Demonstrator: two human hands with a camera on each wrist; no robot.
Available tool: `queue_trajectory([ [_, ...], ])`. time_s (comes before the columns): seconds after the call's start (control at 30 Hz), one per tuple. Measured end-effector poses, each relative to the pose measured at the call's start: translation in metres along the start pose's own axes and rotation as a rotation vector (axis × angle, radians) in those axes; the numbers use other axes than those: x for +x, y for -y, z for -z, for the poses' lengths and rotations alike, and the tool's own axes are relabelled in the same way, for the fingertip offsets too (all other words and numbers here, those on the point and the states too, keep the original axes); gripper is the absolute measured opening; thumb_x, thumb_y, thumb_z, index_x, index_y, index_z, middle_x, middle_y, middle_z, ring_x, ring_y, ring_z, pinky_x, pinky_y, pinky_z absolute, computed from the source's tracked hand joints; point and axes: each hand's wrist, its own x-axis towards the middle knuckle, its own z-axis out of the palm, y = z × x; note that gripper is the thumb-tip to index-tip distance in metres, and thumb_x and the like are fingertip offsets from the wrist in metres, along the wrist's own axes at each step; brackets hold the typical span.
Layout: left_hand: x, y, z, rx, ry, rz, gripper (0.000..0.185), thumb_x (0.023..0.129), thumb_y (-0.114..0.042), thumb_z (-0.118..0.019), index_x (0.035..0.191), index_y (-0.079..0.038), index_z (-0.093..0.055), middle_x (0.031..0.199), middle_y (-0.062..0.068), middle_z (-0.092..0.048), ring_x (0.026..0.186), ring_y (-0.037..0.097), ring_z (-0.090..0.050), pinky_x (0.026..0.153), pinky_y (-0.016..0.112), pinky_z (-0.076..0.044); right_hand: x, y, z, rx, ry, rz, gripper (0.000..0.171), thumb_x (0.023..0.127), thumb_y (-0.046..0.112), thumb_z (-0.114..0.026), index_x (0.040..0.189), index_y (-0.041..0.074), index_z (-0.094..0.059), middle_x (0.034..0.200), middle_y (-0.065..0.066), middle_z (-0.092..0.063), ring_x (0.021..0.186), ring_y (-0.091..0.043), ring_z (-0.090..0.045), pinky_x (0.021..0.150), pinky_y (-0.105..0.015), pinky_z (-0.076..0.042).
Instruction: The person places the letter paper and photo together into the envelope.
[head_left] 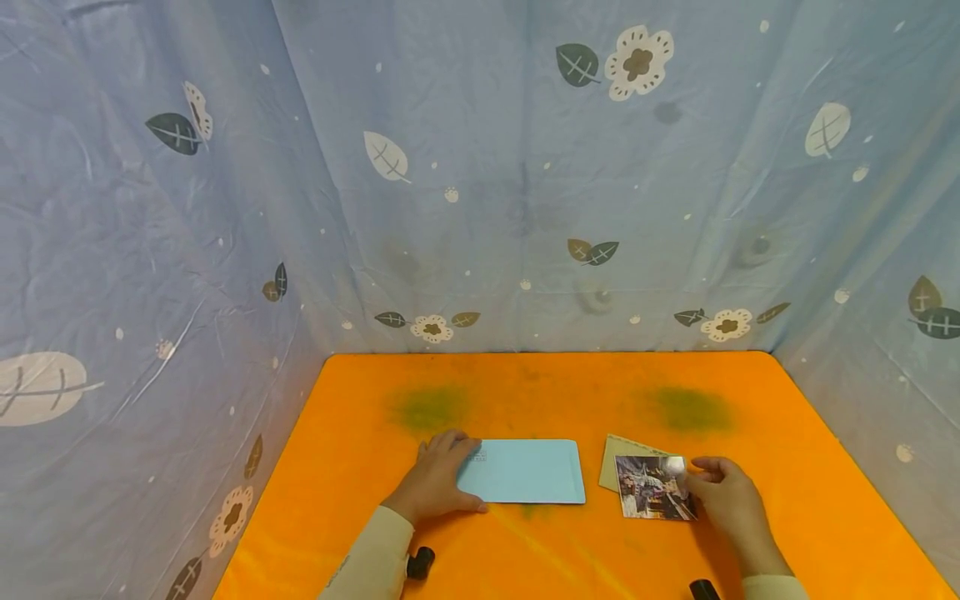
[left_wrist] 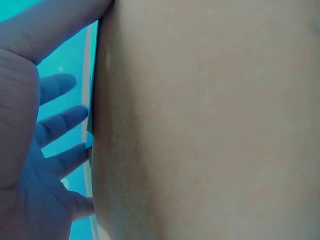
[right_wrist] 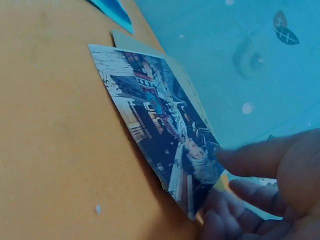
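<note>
Beige card mostly hidden under the photograph, which the right hand pinches at its edge; left hand lies flat on the blue envelope, long axis crosswise on the worktop.

the table is bright orange with two dull green smudges, and the backdrop cloth is pale blue with white flowers and dark leaves. the envelope is light blue; the card looks beige, and the photo shows a dark, multicoloured scene.
</note>
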Motion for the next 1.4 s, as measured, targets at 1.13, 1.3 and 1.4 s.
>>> queue_trajectory([
  [1.13, 0.001, 0.000, 0.000, -0.011, 0.022, 0.030, 0.100, 0.078, -0.060, -0.096, 0.158, -0.015, -0.058, 0.153, 0.008, -0.048, 0.143, 0.034, -0.043, 0.121, 0.072, -0.022, -0.002, -0.001, 0.012, 0.055, 0.095, -0.054, 0.051, 0.108, 0.029, -0.071, 0.135, -0.013, -0.056, 0.114, -0.019, -0.066, 0.104, -0.037, -0.063, 0.076, -0.044, -0.056],
  [1.3, 0.001, 0.000, 0.001, -0.004, 0.017, 0.028, 0.101, 0.078, -0.060, -0.096, 0.158, -0.013, -0.058, 0.154, 0.009, -0.048, 0.144, 0.035, -0.042, 0.120, 0.069, -0.024, 0.000, -0.002, 0.010, 0.083, 0.120, -0.033, 0.057, 0.109, 0.023, -0.069, 0.146, -0.016, -0.051, 0.114, -0.016, -0.069, 0.098, -0.031, -0.064, 0.075, -0.043, -0.056],
  [1.4, 0.001, -0.001, 0.001, 0.000, 0.017, 0.034, 0.101, 0.078, -0.061, -0.096, 0.158, -0.014, -0.058, 0.155, 0.009, -0.048, 0.145, 0.035, -0.042, 0.121, 0.069, -0.024, 0.001, -0.002, 0.008, 0.074, 0.142, -0.010, 0.059, 0.109, 0.018, -0.068, 0.149, -0.020, -0.047, 0.117, -0.018, -0.071, 0.094, -0.029, -0.064, 0.075, -0.043, -0.056],
])
